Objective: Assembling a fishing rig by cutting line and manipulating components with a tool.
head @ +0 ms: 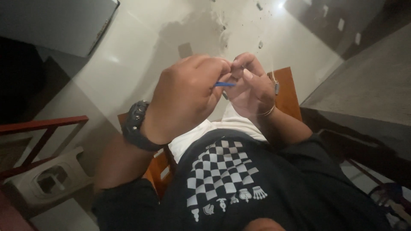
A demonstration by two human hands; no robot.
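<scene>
My left hand (186, 96), with a black watch (136, 125) on its wrist, is curled around a thin blue stick-like tool (224, 84). My right hand (251, 85) meets it at the fingertips, pinching something small that the fingers hide. A thin pale thread (273, 70) trails from the right hand, and a slim band sits on the right wrist. Both hands are held up in front of my chest, above my black shirt (222, 175) with a white checkered print.
An orange-brown wooden chair (286, 92) stands under the hands. A pale tiled floor (141, 47) spreads beyond. A red-brown wooden frame (40, 125) and a white plastic stool (51, 177) lie at the left. Dark furniture fills the right side.
</scene>
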